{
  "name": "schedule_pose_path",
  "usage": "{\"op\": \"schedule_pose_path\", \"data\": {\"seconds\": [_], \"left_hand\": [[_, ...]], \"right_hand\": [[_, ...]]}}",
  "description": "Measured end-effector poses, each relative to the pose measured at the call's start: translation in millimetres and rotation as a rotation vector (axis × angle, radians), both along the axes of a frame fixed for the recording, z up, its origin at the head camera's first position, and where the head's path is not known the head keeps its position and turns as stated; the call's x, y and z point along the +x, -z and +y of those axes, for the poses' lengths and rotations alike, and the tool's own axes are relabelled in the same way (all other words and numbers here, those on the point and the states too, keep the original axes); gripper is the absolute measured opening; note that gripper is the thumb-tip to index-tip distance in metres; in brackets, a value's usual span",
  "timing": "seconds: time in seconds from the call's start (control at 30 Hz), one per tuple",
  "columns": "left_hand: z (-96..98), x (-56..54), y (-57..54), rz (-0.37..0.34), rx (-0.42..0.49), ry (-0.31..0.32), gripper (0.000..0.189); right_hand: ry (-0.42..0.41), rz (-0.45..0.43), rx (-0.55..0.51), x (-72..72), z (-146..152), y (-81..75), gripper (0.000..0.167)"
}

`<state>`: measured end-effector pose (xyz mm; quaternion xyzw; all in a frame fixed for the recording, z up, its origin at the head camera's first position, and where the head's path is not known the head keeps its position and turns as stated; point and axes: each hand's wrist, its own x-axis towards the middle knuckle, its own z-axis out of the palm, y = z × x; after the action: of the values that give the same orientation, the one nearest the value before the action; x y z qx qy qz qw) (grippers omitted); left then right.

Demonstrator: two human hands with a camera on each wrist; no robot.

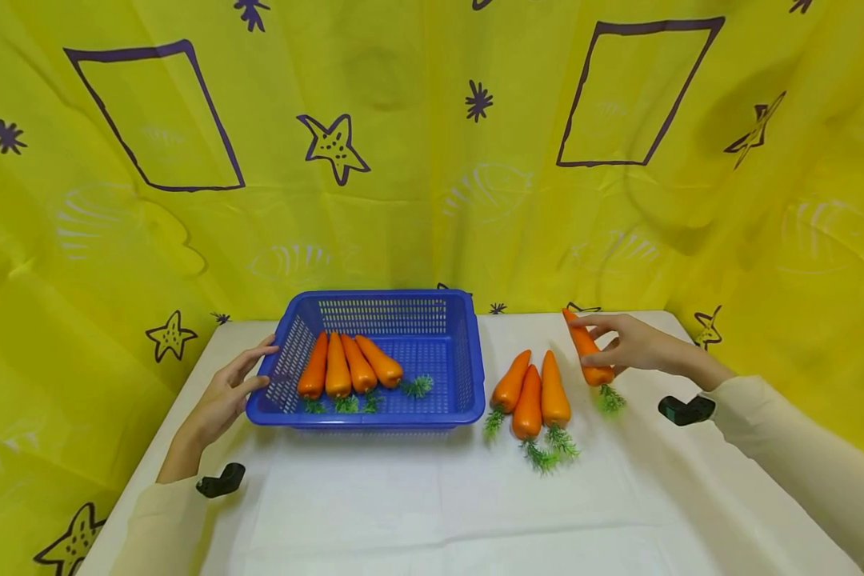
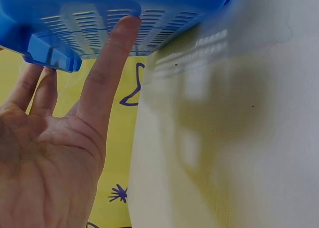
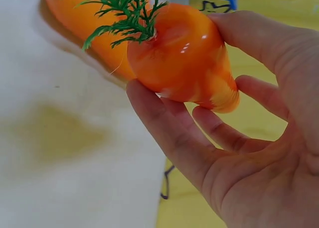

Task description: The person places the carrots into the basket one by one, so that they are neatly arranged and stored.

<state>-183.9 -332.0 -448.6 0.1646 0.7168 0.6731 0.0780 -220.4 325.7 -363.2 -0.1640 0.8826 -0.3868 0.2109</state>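
A blue plastic basket stands on the table, with several orange carrots side by side in its left half, green tops toward the front. At the basket's left end my left hand touches the rim and side wall; the left wrist view shows its thumb straight against the slotted wall. My right hand holds a carrot between thumb and fingers, its green top hanging toward the front. Three more carrots lie between the basket and my right hand.
A white cloth covers the table. Behind and at both sides hangs a yellow curtain with purple star and frame drawings, close to the table's back edge.
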Motion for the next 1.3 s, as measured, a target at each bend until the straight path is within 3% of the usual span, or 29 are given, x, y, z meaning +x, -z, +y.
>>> {"op": "schedule_pose_path", "data": {"seconds": [0.23,0.5,1.03,1.3], "left_hand": [[0.2,0.4,0.6,0.007,-0.012,-0.004,0.049],[-0.5,-0.7,2.6,0.020,-0.039,-0.013,0.050],[-1.0,-0.6,3.0,0.018,-0.024,-0.005,0.050],[-1.2,-0.7,4.0,0.031,-0.024,-0.002,0.050]], "right_hand": [[0.016,0.062,0.016,3.2,3,-23.1,0.075],[0.016,0.088,0.003,3.8,3,-36.9,0.071],[-0.008,0.091,0.010,2.5,-8,-45.0,0.071],[-0.047,0.103,0.002,-7.3,-23,-52.1,0.070]]}}
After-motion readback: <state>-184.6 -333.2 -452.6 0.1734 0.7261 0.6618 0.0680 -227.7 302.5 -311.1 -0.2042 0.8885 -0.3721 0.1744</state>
